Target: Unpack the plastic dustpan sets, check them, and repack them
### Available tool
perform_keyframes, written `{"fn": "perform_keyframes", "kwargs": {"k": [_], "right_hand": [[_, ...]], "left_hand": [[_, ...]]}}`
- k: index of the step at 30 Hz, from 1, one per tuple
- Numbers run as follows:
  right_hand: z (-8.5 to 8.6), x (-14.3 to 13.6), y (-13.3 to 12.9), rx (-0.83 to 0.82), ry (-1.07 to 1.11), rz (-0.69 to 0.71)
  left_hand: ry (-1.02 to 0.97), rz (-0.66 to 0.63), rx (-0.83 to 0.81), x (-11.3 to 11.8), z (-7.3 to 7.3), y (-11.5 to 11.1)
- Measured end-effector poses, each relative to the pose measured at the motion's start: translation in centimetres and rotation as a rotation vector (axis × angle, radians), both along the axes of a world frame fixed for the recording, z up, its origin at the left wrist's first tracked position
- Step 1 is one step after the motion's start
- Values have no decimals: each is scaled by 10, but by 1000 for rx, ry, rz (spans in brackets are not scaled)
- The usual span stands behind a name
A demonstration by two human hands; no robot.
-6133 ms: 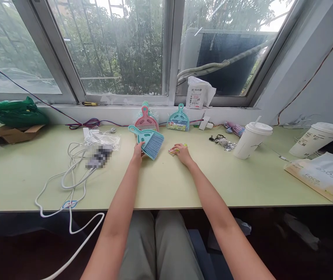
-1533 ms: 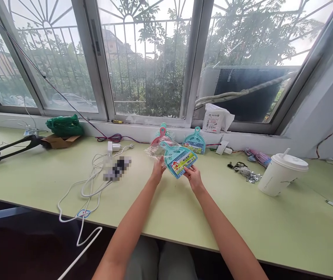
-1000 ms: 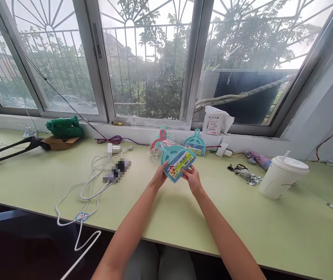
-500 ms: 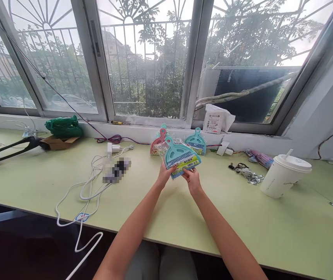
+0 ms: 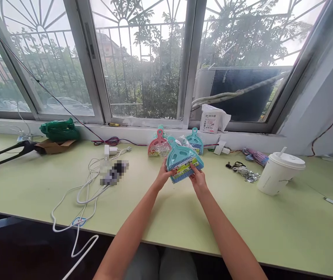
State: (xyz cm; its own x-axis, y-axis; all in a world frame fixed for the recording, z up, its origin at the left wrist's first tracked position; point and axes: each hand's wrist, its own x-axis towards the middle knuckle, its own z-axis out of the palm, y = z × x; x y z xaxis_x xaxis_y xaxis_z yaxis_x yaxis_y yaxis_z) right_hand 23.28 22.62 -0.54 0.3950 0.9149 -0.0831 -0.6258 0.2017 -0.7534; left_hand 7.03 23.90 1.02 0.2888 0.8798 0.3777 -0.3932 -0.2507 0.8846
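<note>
Both my hands hold a teal dustpan-and-brush set [image 5: 181, 155] in clear wrapping, with a yellow-green label and blue bristles, its handle pointing away from me. My left hand [image 5: 164, 174] grips the lower left edge, thumb on the front. On the lower right edge is my right hand [image 5: 198, 177], its thumb pressed on the label. Behind, against the wall below the window, a red dustpan set [image 5: 158, 144] stands at the left with teal ones behind it. Another teal set [image 5: 195, 140] stands at the right, partly hidden by the held set's wrapping.
On the green table [image 5: 230, 217], white cables and a power strip [image 5: 112, 175] lie left. A green bag [image 5: 60, 129] sits in a cardboard box [image 5: 54, 146]. Right are keys [image 5: 246, 173], a folded umbrella [image 5: 255, 156] and a lidded white cup [image 5: 280, 173]. A white package [image 5: 212, 118] stands on the sill.
The held set has tilted so more of its front and bristles show. My right thumb now lies higher on the label. The whole view has shifted slightly.
</note>
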Motion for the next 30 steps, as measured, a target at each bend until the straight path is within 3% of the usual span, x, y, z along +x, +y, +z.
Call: {"fn": "perform_keyframes", "kwargs": {"k": [6, 12, 18, 20, 25, 27, 30], "right_hand": [[-3, -2, 2, 17, 2, -38], [1, -3, -2, 74, 4, -127], [6, -16, -9, 95, -60, -90], [7, -17, -10, 87, -73, -137], [9, -11, -13, 132, -115, -232], [9, -9, -12, 149, -123, -216], [9, -6, -8, 150, -128, -106]], "left_hand": [[-44, 34, -46, 7, -5, -4], [-28, -277, -265, 9, -3, -9], [-143, -24, -284, 6, -7, 2], [-89, -66, -282, 8, -9, -1], [-16, -314, -328, 11, -7, -15], [-17, -274, -348, 12, -6, -15], [-35, -96, -364, 13, -6, -5]]}}
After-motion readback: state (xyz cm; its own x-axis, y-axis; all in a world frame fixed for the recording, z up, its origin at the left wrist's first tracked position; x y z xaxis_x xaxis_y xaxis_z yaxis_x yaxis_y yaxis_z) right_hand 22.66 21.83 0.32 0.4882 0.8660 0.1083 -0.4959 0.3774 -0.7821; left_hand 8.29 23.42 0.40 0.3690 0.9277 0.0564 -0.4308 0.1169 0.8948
